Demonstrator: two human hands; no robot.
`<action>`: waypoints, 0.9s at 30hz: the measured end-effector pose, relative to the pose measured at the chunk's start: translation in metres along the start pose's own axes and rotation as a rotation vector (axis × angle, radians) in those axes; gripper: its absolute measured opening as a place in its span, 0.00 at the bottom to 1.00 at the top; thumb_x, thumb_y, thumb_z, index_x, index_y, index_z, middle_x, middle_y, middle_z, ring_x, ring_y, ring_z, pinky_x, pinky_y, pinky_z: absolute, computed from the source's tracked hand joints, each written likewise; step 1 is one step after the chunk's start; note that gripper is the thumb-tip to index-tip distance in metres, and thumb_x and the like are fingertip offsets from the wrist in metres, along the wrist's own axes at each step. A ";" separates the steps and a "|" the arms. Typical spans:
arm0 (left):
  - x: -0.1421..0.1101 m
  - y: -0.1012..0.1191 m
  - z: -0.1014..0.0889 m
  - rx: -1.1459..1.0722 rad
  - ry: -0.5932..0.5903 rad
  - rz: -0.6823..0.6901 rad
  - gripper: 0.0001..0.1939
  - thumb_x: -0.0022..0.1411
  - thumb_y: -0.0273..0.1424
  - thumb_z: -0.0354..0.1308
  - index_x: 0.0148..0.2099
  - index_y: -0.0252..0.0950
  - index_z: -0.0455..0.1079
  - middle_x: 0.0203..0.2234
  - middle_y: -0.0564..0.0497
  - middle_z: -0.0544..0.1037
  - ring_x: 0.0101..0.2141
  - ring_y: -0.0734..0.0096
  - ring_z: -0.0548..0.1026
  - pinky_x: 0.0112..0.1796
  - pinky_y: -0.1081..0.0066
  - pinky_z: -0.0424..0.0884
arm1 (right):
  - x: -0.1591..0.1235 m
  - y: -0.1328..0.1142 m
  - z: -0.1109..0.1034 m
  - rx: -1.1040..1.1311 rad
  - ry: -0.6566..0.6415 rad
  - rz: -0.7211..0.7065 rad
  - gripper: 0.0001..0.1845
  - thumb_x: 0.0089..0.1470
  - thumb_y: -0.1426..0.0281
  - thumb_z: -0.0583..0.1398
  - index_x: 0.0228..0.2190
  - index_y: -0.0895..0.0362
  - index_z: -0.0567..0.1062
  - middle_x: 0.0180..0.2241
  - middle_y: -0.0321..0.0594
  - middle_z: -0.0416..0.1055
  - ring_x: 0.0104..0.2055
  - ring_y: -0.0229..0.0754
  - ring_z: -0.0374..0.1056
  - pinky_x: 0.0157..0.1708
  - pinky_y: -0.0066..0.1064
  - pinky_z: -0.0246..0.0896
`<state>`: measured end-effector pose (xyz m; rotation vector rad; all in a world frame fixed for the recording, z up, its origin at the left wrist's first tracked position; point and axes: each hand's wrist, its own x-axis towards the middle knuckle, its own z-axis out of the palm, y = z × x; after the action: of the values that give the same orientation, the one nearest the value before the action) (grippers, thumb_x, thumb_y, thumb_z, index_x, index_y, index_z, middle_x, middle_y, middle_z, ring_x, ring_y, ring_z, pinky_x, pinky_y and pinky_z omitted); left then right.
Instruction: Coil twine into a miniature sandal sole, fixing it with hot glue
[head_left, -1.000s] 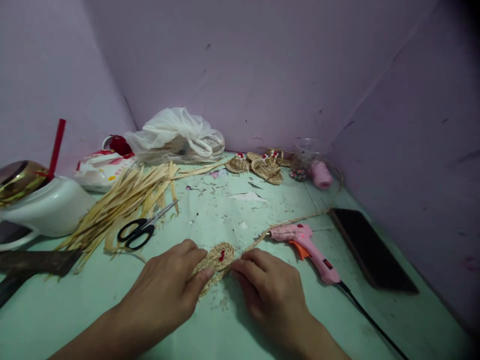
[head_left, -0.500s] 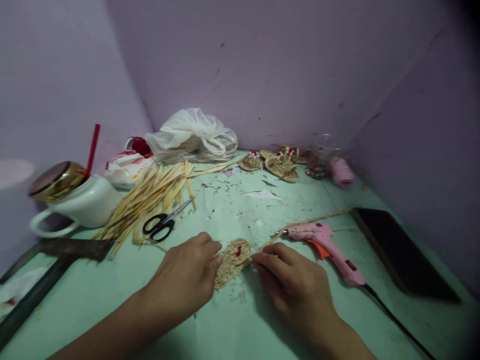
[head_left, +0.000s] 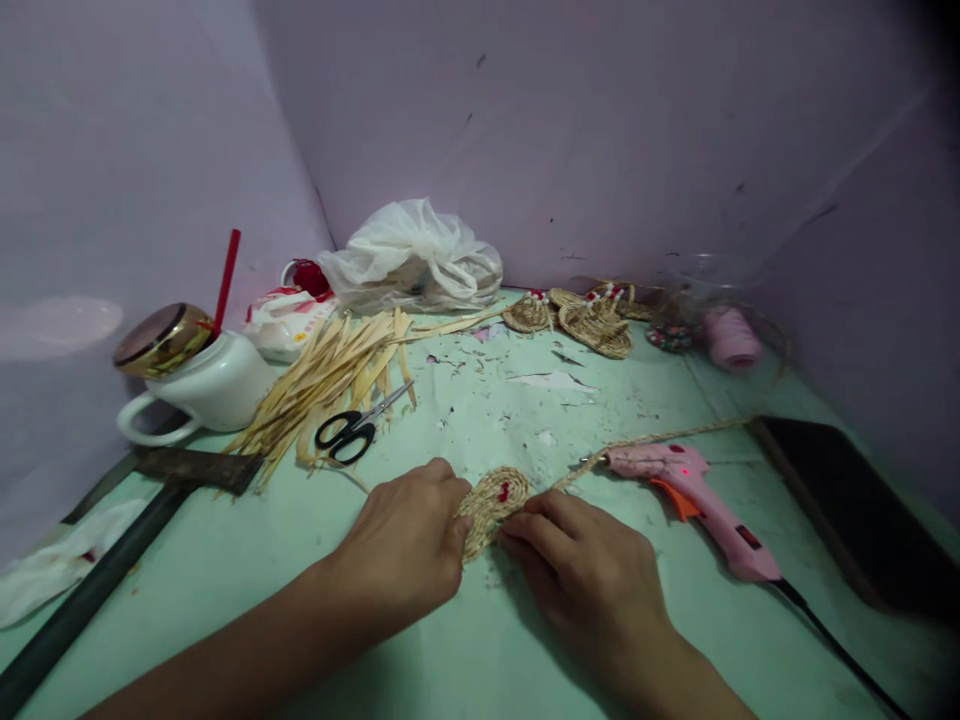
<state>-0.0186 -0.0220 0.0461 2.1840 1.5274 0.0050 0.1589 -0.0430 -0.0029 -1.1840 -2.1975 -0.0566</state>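
Note:
A small sole-shaped coil of braided straw [head_left: 491, 505] with a red spot near its rounded far end lies on the table between my hands. My left hand [head_left: 420, 530] grips its left edge, thumb and fingers closed on it. At the coil's right edge, my right hand [head_left: 581, 560] pinches the straw braid [head_left: 637, 441], which runs off to the right behind the glue gun. The pink glue gun [head_left: 697, 500], its small light red, rests just right of my right hand. Both hands' fingertips are partly hidden.
Left are black scissors [head_left: 352, 430], loose straw strips [head_left: 337, 370], a hammer [head_left: 199, 470] and a white mug [head_left: 217, 385]. At the back sit a plastic bag [head_left: 420, 262], small straw slippers [head_left: 592, 320] and a pink thread spool [head_left: 729, 338]. A dark phone [head_left: 847, 510] lies right.
The view has swung left, so everything appears further right. My right hand has moved closer to my left along the coil's edge, still pinching the braid; my left hand keeps its grip.

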 end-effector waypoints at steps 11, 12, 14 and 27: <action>0.000 0.000 0.003 -0.002 -0.001 0.017 0.11 0.60 0.30 0.46 0.37 0.38 0.70 0.34 0.48 0.71 0.34 0.63 0.73 0.36 0.64 0.67 | 0.001 0.001 0.003 -0.102 0.022 -0.033 0.19 0.61 0.70 0.50 0.24 0.54 0.77 0.23 0.36 0.73 0.24 0.41 0.64 0.25 0.31 0.50; 0.000 0.000 0.002 -0.008 0.000 0.016 0.11 0.60 0.30 0.46 0.37 0.38 0.70 0.34 0.48 0.71 0.34 0.63 0.73 0.36 0.64 0.67 | 0.001 0.001 0.002 -0.108 0.027 -0.042 0.19 0.61 0.71 0.50 0.24 0.54 0.77 0.23 0.36 0.73 0.24 0.41 0.63 0.25 0.31 0.50; 0.001 -0.001 0.002 -0.016 -0.001 0.018 0.11 0.60 0.30 0.47 0.37 0.38 0.71 0.35 0.48 0.71 0.34 0.64 0.73 0.36 0.65 0.67 | 0.001 0.000 0.002 -0.125 0.038 -0.061 0.19 0.61 0.72 0.50 0.23 0.54 0.77 0.23 0.36 0.73 0.24 0.41 0.61 0.25 0.31 0.49; 0.005 -0.004 0.001 -0.042 -0.007 0.058 0.09 0.58 0.29 0.49 0.36 0.38 0.71 0.35 0.48 0.71 0.35 0.66 0.72 0.39 0.68 0.67 | 0.003 0.003 0.005 -0.203 0.023 -0.106 0.18 0.61 0.72 0.50 0.24 0.56 0.75 0.23 0.37 0.72 0.25 0.42 0.59 0.27 0.33 0.47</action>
<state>-0.0203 -0.0172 0.0425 2.1917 1.4466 0.0479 0.1575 -0.0375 -0.0059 -1.1658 -2.2747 -0.3430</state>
